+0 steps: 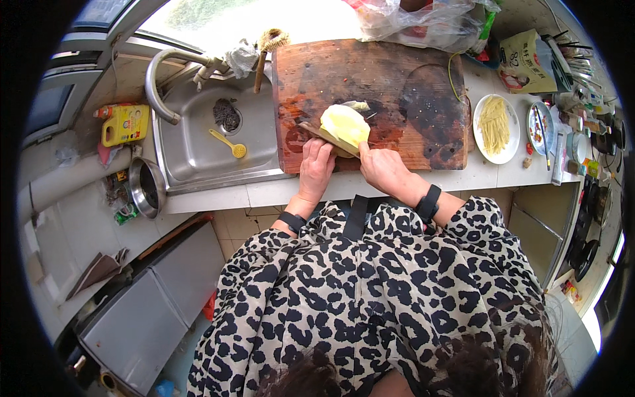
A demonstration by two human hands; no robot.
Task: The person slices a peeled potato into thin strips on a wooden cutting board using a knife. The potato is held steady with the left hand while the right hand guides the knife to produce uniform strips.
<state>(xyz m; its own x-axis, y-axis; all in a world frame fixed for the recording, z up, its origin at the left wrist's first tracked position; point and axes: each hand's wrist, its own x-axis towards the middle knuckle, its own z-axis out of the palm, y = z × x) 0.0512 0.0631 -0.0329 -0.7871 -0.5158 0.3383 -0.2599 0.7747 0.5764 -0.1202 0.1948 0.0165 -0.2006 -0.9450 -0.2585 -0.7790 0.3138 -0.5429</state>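
Observation:
A pale yellow leafy vegetable, apparently cabbage (346, 121), sits on the thick wooden cutting board (337, 64). Across its near side runs a knife blade (325, 135), slanting down to the right. My right hand (389, 171) grips the knife at its right end, the handle hidden inside the fist. On the near side of the blade, my left hand (316, 166) has its fingers curled against the vegetable, close to the steel. A narrow strip of yellow shows between both hands. Loose pale leaf scraps (358, 105) lie just behind the vegetable.
Left of the board is a steel sink (186, 149) with a faucet (163, 106), a scourer (225, 114) and a yellow brush (230, 144). On the right stand a plate of pale strips (496, 130) and a bowl (539, 121) with chopsticks. Plastic bags (421, 22) crowd the back.

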